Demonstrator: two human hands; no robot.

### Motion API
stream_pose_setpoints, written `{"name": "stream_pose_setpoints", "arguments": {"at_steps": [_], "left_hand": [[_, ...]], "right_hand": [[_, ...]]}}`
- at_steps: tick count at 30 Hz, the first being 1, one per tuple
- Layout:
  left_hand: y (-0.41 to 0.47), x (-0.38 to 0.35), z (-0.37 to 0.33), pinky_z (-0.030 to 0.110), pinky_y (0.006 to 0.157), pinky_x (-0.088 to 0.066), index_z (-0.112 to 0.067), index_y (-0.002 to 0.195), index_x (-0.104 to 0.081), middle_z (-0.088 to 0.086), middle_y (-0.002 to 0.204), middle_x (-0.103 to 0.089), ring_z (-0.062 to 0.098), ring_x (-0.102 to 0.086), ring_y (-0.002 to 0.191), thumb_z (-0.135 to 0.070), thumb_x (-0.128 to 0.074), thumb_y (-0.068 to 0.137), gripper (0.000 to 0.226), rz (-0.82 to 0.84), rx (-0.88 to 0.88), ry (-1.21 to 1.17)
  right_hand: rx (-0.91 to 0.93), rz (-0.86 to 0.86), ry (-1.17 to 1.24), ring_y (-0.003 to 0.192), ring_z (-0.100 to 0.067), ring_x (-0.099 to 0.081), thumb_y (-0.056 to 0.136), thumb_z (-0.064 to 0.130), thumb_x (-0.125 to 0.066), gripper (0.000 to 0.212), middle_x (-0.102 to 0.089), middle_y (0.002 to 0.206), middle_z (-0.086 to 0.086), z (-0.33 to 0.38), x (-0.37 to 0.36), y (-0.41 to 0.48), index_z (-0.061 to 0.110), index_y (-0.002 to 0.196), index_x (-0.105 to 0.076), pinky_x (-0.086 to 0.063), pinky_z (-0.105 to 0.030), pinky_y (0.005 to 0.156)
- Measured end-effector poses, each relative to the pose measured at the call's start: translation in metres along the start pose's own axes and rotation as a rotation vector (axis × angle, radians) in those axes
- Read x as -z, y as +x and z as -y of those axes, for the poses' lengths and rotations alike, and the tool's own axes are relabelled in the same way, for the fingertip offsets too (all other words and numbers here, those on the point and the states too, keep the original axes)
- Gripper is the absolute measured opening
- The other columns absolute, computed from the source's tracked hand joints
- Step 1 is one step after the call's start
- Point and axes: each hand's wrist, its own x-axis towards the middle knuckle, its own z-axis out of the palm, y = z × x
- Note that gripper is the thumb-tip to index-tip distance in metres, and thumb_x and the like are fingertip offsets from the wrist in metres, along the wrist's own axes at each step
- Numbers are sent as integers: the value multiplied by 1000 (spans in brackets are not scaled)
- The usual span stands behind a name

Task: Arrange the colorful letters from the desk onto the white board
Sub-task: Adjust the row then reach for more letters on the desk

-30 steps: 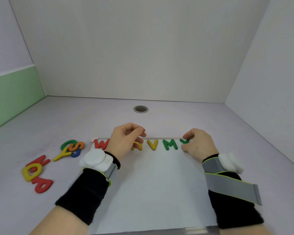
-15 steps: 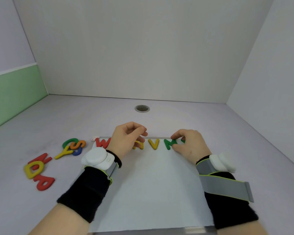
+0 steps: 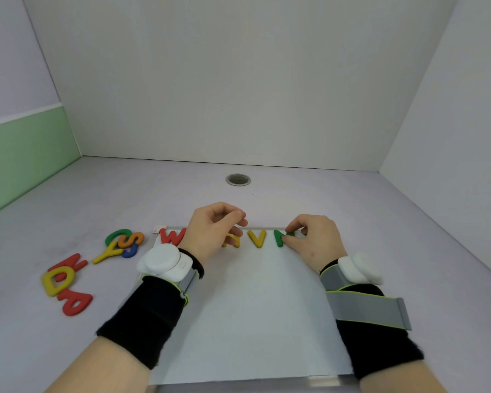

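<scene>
Two bare hands work at the far edge of a smooth, flat white board [image 3: 253,307] lying on a pale lilac table [image 3: 68,208]. Right hand [image 3: 313,241]: fingers curled down and pinched on a green letter [image 3: 281,239] in the board's top row; the hand covers most of it, so its shape cannot be told. Left hand [image 3: 213,231]: fingers bent loosely, thumb and forefinger near each other above the row, with nothing visibly gripped. Partly under this hand lies a yellow letter [image 3: 234,241]; just beside it toward the right hand stands a yellow V [image 3: 258,238]; on the outer side of the left hand a red W [image 3: 170,236] touches the board's corner. All letters are thick, rounded, matte pieces with soft edges.

Well out from the left hand, off the board, loose letters lie on the table in two overlapping clusters: a green C [image 3: 118,235], orange S [image 3: 131,239], yellow Y [image 3: 108,252] and a blue piece [image 3: 129,252]; nearer the viewer, a red N [image 3: 71,263], yellow D [image 3: 57,280] and red P [image 3: 75,303]. Both wrists carry black fabric sleeves, grey straps and white rounded plastic units. Beyond the hands, a round metal grommet [image 3: 238,180] sits in the table.
</scene>
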Motion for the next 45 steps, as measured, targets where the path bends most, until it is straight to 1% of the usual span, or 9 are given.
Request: {"name": "stream_pose_setpoints", "arguments": {"at_steps": [13,18,23,27,31,35,39,42,45], "left_hand": [[-2,-1,-3,21,48,-51,-9,80,-66,2,73,-70,10,-61,53,-9,-57,91,15,21,-14,-33],[-1,3,-5,26,52,-52,-10,82,-66,5,77,-70,12,-62,57,-11,-56,91,14,-5,-27,0],[-1,12,-14,20,53,-53,-11,85,-66,4,78,-69,13,-65,62,-11,-54,92,14,-4,-48,48],[-8,37,-18,28,60,-55,-17,79,-67,7,80,-71,16,-67,66,-12,-56,90,15,-20,-96,170],[-23,88,-12,27,57,-51,-18,78,-68,5,78,-72,20,-66,64,-14,-58,86,13,-157,-157,427],[-36,143,-1,31,81,-51,-19,90,-66,-1,90,-72,20,-67,87,-21,-58,87,9,-187,-153,699],[-55,185,7,36,97,-40,-22,114,-60,1,115,-64,26,-47,117,-45,-50,89,35,-195,-60,899],[-69,207,8,36,95,-36,-29,128,-47,1,127,-55,26,-38,120,-79,-45,63,82,-155,72,1079],[-78,212,8,37,99,-39,-32,139,-31,-1,135,-48,23,-36,123,-83,-58,46,109,-65,128,1143]], "right_hand": [[30,-4,17,96,-21,-52,77,24,-68,17,-46,73,21,6,6,-2,18,93,-69,-41,-29,83],[108,-2,17,95,-18,-58,79,25,-66,18,-65,94,4,30,11,-2,17,95,-70,-41,-26,81],[214,90,-12,94,-15,-62,78,27,-63,18,-71,97,2,68,3,-5,20,93,-70,-46,-27,84],[293,159,2,95,-17,-63,77,25,-63,21,-72,98,-1,97,-12,-10,16,95,-69,-49,-33,87],[363,230,11,96,-20,-63,76,22,-62,21,-71,97,-1,131,-35,-18,17,96,-68,-49,-36,87],[438,258,-4,95,-23,-63,80,19,-59,20,-72,96,-3,158,-60,-22,16,98,-67,-50,-36,85],[474,307,-10,102,-25,-60,81,15,-56,26,-70,105,-4,179,-82,-23,16,107,-62,-49,-38,89],[505,345,-68,110,-27,-55,85,16,-53,33,-64,118,-6,198,-100,-23,17,118,-56,-46,-40,94],[471,361,-108,116,-29,-50,87,18,-48,38,-60,122,-11,207,-114,-21,20,126,-50,-46,-43,93]]}}
